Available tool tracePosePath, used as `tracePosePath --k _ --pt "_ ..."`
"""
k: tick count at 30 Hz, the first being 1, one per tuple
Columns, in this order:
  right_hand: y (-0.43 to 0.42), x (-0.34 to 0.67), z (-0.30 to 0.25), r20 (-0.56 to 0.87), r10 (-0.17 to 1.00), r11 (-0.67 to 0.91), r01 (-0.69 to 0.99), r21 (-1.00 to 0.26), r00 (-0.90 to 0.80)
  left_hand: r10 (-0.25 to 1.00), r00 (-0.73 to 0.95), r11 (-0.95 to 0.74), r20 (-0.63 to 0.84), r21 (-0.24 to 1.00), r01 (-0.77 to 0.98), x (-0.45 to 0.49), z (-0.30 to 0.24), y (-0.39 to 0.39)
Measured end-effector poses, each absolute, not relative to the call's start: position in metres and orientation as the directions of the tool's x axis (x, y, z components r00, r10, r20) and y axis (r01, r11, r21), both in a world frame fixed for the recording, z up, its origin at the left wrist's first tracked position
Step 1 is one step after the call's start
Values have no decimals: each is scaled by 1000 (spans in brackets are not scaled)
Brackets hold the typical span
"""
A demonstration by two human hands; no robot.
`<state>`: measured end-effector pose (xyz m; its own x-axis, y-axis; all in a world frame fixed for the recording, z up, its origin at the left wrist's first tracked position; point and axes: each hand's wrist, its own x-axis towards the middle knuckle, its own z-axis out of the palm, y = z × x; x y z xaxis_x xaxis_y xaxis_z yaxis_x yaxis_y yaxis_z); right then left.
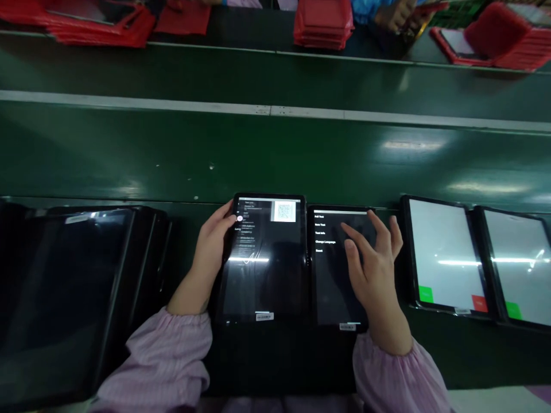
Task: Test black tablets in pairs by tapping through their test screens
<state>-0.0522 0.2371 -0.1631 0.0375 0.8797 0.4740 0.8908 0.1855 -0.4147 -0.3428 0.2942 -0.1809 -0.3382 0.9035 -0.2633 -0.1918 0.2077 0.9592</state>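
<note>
Two black tablets lie side by side in front of me. The left tablet (264, 258) shows a list and a QR code on a dark screen. My left hand (210, 246) grips its left edge, thumb resting on the screen. The right tablet (333, 269) shows a short white text menu on black. My right hand (372, 261) hovers over it with fingers spread, index finger close to the screen near the menu lines.
A stack of dark tablets (64, 292) sits at the left. Two tablets with white screens (443, 255) (516, 269) lie at the right. A green conveyor belt (275, 155) runs beyond. Red cases (322, 23) and another person's hand (398, 14) are on the far side.
</note>
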Motion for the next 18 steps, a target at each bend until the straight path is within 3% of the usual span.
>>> tracePosePath --k 5,18 --pt "240 -52 -168 455 890 185 888 -421 30 893 -366 183 -262 954 -238 -340 -179 303" --pt "231 -42 -154 525 822 122 832 -541 221 886 -392 198 -248 966 -164 -337 -178 317"
